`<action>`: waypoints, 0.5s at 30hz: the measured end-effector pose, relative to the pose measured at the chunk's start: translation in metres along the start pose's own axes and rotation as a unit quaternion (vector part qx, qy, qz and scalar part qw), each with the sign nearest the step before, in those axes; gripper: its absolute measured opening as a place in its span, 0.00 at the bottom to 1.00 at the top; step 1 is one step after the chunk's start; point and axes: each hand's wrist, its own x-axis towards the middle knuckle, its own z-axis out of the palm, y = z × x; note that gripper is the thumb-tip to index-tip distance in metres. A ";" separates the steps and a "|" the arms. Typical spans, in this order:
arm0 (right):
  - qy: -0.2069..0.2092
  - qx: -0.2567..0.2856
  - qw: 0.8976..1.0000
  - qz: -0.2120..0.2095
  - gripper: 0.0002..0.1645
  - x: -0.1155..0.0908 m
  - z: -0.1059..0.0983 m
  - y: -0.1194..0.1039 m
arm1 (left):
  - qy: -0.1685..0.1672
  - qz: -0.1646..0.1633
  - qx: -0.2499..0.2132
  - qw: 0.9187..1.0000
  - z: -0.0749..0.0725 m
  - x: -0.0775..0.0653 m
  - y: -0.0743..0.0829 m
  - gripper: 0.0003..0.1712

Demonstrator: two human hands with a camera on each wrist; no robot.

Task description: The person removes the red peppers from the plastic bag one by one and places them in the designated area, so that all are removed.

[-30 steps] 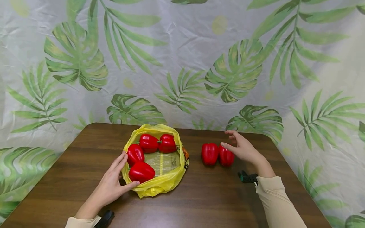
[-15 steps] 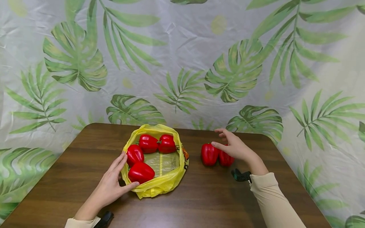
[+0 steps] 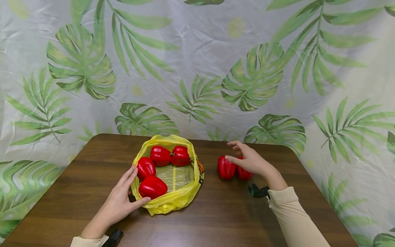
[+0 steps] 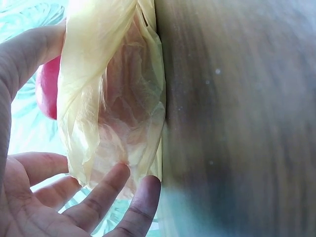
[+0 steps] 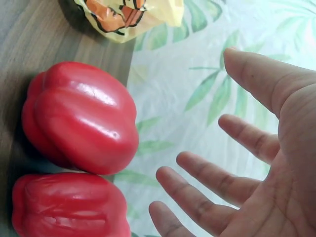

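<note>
A yellow plastic bag (image 3: 168, 205) stands with its mouth rolled wide on the table, and several red bell peppers (image 3: 153, 187) lie inside it. My left hand (image 3: 118, 202) rests against the bag's left side, its fingers spread along the outside and the thumb at the front rim. To the right of the bag, a left pepper (image 3: 226, 169) and a right pepper (image 3: 243, 174) sit side by side. Above them hovers my right hand (image 3: 251, 161), which partly covers both in the head view. In the right wrist view its fingers are spread, apart from the left pepper (image 5: 81, 118).
The brown wooden table (image 3: 216, 219) has rounded far corners. Right behind it hangs a pale leaf-patterned cloth (image 3: 200, 51). An orange print (image 3: 201, 167) marks the bag's right side.
My right hand has moved left from over the right pepper to over the left one, slowing in the last half second. The left hand and the bag have stayed in place.
</note>
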 end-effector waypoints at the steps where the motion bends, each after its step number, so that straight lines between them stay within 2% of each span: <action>1: -0.002 -0.001 1.000 -0.002 0.38 0.000 0.001 0.000 | 0.000 -0.001 0.000 1.000 0.000 0.000 0.000 0.65; 15: -0.009 -0.008 1.000 -0.005 0.38 0.006 0.008 0.001 | -0.007 -0.004 -0.015 1.000 0.000 0.000 0.000 0.65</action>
